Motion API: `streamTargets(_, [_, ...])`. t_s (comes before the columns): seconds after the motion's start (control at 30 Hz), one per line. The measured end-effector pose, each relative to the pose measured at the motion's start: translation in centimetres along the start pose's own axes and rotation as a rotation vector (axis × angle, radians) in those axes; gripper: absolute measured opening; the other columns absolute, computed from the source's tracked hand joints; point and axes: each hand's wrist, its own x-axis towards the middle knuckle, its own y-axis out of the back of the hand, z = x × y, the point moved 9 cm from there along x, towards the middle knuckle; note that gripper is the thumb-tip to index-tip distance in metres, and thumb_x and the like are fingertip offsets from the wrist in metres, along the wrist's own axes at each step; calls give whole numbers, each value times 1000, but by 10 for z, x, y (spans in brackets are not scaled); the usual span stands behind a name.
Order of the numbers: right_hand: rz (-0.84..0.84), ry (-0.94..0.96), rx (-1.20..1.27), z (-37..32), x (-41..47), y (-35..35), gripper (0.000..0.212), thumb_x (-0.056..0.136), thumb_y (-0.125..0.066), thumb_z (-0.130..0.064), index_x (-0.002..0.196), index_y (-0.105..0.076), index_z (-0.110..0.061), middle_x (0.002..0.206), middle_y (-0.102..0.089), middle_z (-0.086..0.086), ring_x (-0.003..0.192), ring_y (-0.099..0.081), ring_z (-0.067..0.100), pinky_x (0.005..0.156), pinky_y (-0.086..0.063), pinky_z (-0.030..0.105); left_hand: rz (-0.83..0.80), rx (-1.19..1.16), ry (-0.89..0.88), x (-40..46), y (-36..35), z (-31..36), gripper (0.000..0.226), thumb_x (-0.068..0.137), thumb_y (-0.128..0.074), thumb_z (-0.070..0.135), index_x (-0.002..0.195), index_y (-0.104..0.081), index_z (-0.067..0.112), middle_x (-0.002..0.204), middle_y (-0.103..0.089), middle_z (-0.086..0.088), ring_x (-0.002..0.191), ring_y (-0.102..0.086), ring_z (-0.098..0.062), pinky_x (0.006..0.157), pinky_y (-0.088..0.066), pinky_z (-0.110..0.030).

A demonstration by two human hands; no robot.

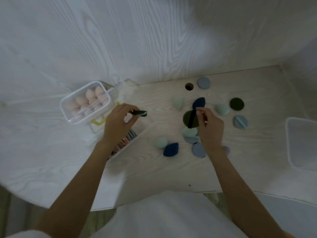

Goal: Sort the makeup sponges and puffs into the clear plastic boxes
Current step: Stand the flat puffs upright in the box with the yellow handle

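Pinched in left hand (120, 121): flat dark green puff (139, 113), above table (171, 169) | right hand (208, 127): fingers on black strap (191, 119) of round olive puff (187, 118) | clear box of pink sponges (85, 103): far left

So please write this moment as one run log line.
left hand: holds dark green puff | right hand: pinches olive puff strap | pink sponges: boxed

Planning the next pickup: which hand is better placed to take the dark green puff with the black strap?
Right. The right hand already touches the dark green puff at its strap; the left hand is busy holding another puff.
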Motion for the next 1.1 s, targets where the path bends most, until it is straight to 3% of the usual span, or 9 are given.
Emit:
streamTargets(0.07, [-83,-107,119,-16,-16,-22,18,95,-48,-14,107,-60,-8,83,-62,2,71,-57,12,65,-44,8,-12,8,4,-16,10,-15,12,84,-69,19,95,-67,13,92,-67,-1,82,-56,-13,72,-44,-20])
streamTargets(0.2, [-197,-332,310,-31,-43,-66,15,99,-37,-7,105,-49,-11,78,-53,7,61,-58,30,47,-55,36,-148,55,-122,-25,5,-22,12,84,-67,22,94,-69,16,97,-68,0,87,-58,-18,71,-49,-28])
streamTargets(0.3, [-228,-376,380,-42,-51,-84,17,97,-33,0,96,-47,-11,73,-48,4,58,-53,19,45,-55,27,-287,93,-189,-23,-15,-20,12,80,-72,11,92,-71,14,97,-68,-3,87,-61,-23,72,-50,-32])
streamTargets(0.5, [-192,-139,227,-74,-49,-103,23,87,-48,6,98,-62,-7,103,-59,10,86,-60,19,71,-55,23,-437,218,-281,-29,-38,-24,16,86,-60,14,98,-71,14,102,-68,-4,81,-65,-25,83,-47,-37])
streamTargets(0.57, [-192,-21,115,-88,-50,-112,17,85,-55,2,99,-64,-5,101,-61,9,84,-59,15,70,-50,15,-438,260,-327,-33,-36,-25,25,88,-49,23,97,-71,17,99,-69,-1,84,-65,-22,87,-45,-37])
streamTargets(0.67, [-157,120,-56,-104,-53,-123,11,84,-59,-2,93,-62,-6,92,-62,8,75,-58,18,61,-50,24,-431,293,-361,-34,-33,-28,35,87,-38,33,97,-70,22,96,-69,3,91,-63,-21,91,-40,-38])
streamTargets(0.8, [-214,115,-224,-107,-58,-147,13,85,-61,-8,96,-55,-6,83,-61,9,67,-55,22,52,-45,33,-373,286,-399,-33,-32,-34,27,89,-44,34,93,-68,23,93,-70,5,93,-62,-19,93,-33,-33])
streamTargets(0.93, [-225,196,-380,-110,-61,-166,16,68,-76,-5,75,-63,-11,70,-60,5,64,-54,23,51,-43,29,-304,232,-430,-32,-30,-34,20,88,-52,33,87,-70,24,89,-70,5,88,-63,-19,90,-33,-30])
streamTargets(1.1, [-222,126,-346,-91,-62,-161,6,70,-77,-16,75,-73,-14,95,-59,11,80,-52,29,65,-46,34,-302,198,-370,-32,-27,-35,23,84,-48,28,89,-70,21,91,-69,4,90,-63,-21,87,-33,-29])
